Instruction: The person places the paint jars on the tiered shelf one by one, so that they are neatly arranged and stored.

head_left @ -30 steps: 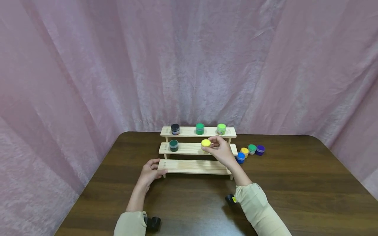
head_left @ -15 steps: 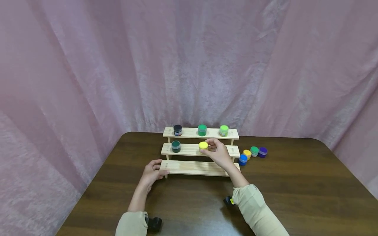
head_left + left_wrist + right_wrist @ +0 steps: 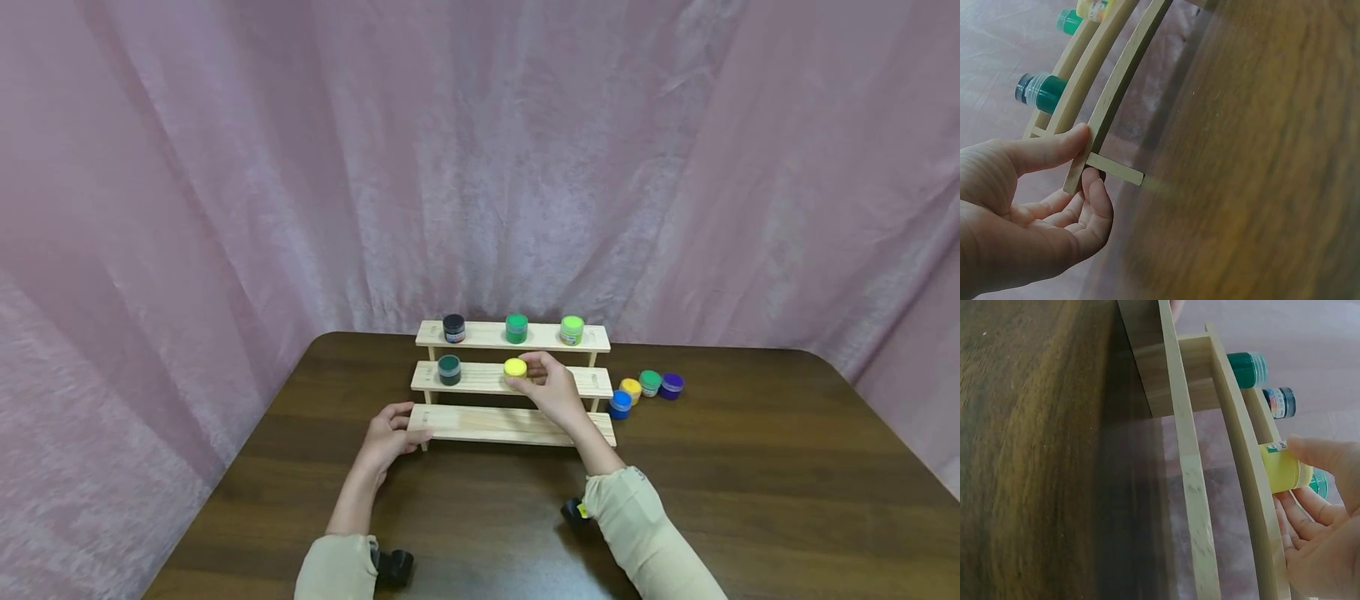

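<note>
A three-step wooden display stand [image 3: 480,422] stands on the table. My left hand [image 3: 385,437] grips the left end of its lowest board, thumb on top and fingers curled beneath, as the left wrist view [image 3: 1088,140] shows. Between thumb and fingers, my right hand [image 3: 553,392] holds a yellow paint jar [image 3: 515,367] upright, its base right at the middle board [image 3: 1250,469]. Left of it on that board sits a dark green paint jar [image 3: 449,370]. Along the top board are a black jar [image 3: 453,328], a green jar [image 3: 516,328] and a light green jar [image 3: 572,330].
Right of the stand, a blue jar [image 3: 620,405], an orange-yellow jar [image 3: 630,389], a green jar [image 3: 650,382] and a purple jar [image 3: 671,385] cluster on the brown wooden table [image 3: 750,467]. A pink curtain [image 3: 480,167] hangs behind the table.
My right hand has shifted the yellow paint jar slightly left along the middle board, toward its centre. The left hand keeps its grip on the lowest board. The head view has moved a little.
</note>
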A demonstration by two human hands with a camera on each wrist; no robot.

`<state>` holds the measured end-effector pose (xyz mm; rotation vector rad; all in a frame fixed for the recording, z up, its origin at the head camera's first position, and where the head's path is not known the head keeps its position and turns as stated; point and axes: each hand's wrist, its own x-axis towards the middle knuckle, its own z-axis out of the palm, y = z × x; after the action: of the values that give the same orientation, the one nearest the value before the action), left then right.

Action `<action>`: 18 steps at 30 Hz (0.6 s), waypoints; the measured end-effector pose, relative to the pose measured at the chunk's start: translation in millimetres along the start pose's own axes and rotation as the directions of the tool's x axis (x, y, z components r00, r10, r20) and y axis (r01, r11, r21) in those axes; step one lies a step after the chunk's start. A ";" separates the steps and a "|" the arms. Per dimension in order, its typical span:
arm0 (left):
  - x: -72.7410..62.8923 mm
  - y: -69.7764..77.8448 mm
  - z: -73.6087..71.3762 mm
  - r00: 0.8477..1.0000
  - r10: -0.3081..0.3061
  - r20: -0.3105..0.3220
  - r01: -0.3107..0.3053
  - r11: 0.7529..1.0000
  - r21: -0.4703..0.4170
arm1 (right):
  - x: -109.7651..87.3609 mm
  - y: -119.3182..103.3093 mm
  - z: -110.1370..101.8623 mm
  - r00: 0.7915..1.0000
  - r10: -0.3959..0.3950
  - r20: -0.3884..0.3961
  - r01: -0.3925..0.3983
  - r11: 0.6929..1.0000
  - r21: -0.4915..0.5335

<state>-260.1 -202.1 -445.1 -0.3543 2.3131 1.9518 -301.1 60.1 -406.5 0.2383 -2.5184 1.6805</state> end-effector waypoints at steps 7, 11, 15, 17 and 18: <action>-0.7 1.0 -1.4 1.000 -0.004 0.004 0.004 1.000 0.008 | -0.8 -1.2 0.5 1.000 0.010 0.015 -0.010 1.000 -0.006; -0.9 1.5 -1.5 1.000 -0.006 0.007 0.006 1.000 0.014 | -1.6 -2.0 0.1 0.999 0.026 0.025 -0.027 1.000 0.010; -0.7 1.8 -1.3 1.000 -0.007 0.010 0.007 1.000 0.014 | -2.7 -1.9 -1.0 0.999 0.042 0.028 -0.043 0.998 0.037; -0.5 1.3 -1.6 1.000 -0.008 0.009 0.007 1.000 0.014 | -3.8 -2.4 -1.9 0.998 0.047 0.030 -0.049 0.998 0.049; -0.5 1.0 -1.7 1.000 -0.007 0.010 0.007 1.000 0.014 | -4.4 -2.4 -2.5 0.998 0.049 0.030 -0.051 0.997 0.058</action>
<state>-259.7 -203.6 -443.7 -0.3509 2.3147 1.9294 -296.4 61.8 -404.0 0.2073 -2.5184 1.7841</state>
